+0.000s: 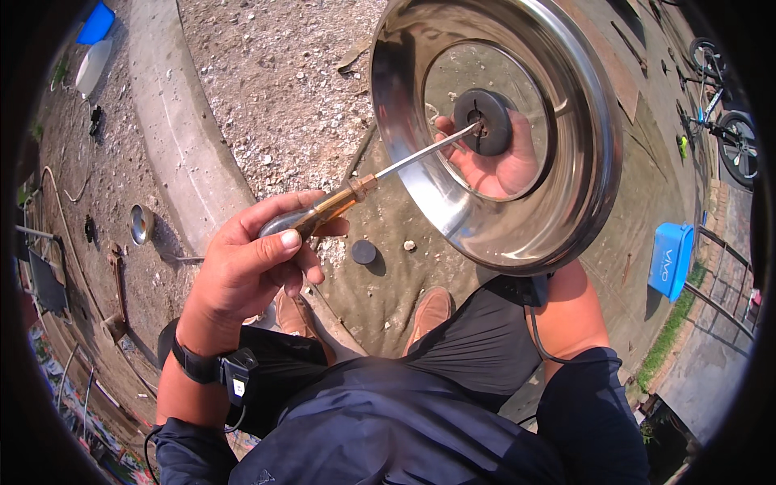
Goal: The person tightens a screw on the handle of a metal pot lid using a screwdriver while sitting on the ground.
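Note:
My left hand [257,255] is closed round the dark and amber handle of a screwdriver [420,155]. Its metal shaft points up to the right, and the tip meets the broken-looking centre of a round black knob [487,133]. This knob sits in the middle of a pot lid [586,174] with a glass centre and a wide shiny steel rim. My right hand [513,158] shows through the glass, its fingers curled behind the knob, holding the lid tilted up. A small black round cap [364,251] lies on the ground below the screwdriver.
A metal bowl [141,225] and a hammer [115,323] lie on the gravelly ground at left. At right stand a blue box [671,263] and a bicycle [731,137]. A concrete strip [182,121] crosses the ground at far left. My shoes [428,317] are below.

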Available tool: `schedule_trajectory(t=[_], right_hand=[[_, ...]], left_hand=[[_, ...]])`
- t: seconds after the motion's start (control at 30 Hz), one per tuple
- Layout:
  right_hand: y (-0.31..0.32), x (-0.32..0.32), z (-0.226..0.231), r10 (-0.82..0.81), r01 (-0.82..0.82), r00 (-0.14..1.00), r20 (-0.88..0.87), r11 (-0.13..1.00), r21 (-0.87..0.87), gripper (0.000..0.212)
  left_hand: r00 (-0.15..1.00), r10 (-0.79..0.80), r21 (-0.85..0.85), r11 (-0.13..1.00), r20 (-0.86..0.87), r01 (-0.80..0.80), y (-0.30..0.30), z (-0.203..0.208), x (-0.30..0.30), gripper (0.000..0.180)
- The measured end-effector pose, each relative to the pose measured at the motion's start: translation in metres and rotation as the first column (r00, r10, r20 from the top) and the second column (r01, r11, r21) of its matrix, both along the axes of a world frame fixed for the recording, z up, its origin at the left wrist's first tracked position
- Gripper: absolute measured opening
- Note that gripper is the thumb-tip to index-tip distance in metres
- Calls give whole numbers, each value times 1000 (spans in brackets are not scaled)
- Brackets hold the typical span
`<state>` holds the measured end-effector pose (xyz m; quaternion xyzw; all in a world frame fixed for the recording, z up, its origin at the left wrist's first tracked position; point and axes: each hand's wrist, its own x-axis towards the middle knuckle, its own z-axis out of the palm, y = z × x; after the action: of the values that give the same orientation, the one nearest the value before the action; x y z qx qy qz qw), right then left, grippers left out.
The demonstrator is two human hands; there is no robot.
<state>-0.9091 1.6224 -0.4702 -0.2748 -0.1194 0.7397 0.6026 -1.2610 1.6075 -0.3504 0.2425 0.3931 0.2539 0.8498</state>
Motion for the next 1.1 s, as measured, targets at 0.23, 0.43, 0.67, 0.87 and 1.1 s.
schedule_trajectory(t=[0.23, 0.43, 0.67, 0.87, 1.1], right_hand=[[3, 4, -5, 12, -12, 1000, 16, 1000, -15, 64], [6, 2, -2, -20, 28, 992, 122, 998, -61, 64], [7, 10, -10, 79, -78, 996, 40, 996, -35, 63], [5, 6, -11, 139, -133, 981, -136, 990, 48, 54], [1, -3, 6, 55, -54, 995, 83, 998, -18, 49]], left_hand=[[934, -107, 406, 879, -342, 250, -5, 6, 3, 51], [724, 206, 752, 185, -659, 632, -9, -10, 8, 61], [998, -29, 218, 975, -58, 41, -12, -4, 4, 53], [973, -18, 225, 972, -230, 71, -2, -2, -1, 42], [808, 202, 825, 267, -554, 499, 2, -5, 3, 54]])
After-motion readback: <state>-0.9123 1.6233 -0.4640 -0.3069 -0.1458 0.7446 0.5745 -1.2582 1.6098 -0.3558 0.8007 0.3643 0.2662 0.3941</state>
